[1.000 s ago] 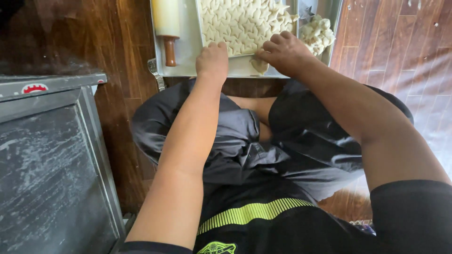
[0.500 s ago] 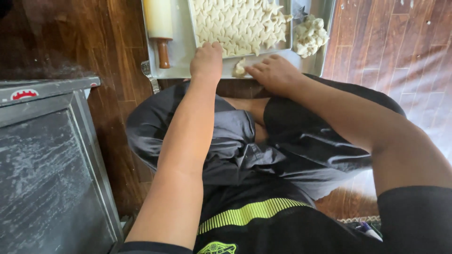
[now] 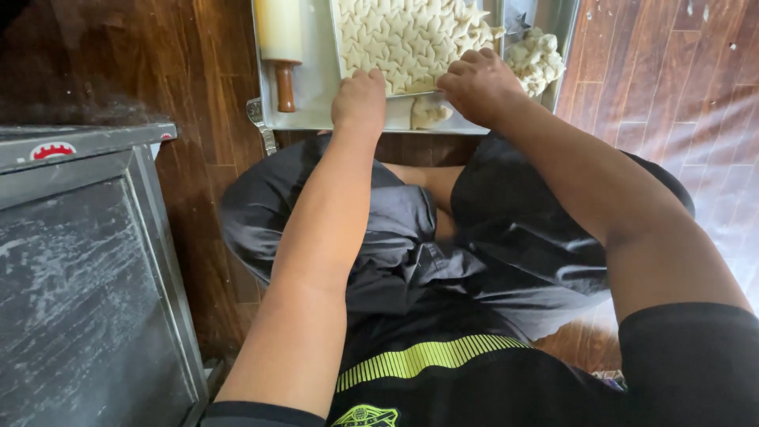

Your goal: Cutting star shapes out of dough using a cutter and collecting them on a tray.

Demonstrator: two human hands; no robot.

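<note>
Overhead, head view: a red-and-white oval sticker [image 3: 53,149] sits on the top edge of the grey metal cabinet [image 3: 87,285] at left. A pale dough sheet [image 3: 407,35], cut all over into star shapes, lies on a metal tray [image 3: 316,87] on the dark wood floor [image 3: 672,87]. Left hand [image 3: 360,99] curled, fingers pressed on the sheet's near edge. Right hand [image 3: 474,83] closed in a loose fist on the same edge; grip not discernible. Rolling pin [image 3: 278,43] lies left of the sheet; dough scraps [image 3: 536,59] are piled right.

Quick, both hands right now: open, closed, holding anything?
Left hand: curled shut on the near edge of the flat sheet of star-cut pale dough.
Right hand: fist-like on the same edge; grip hidden.
</note>
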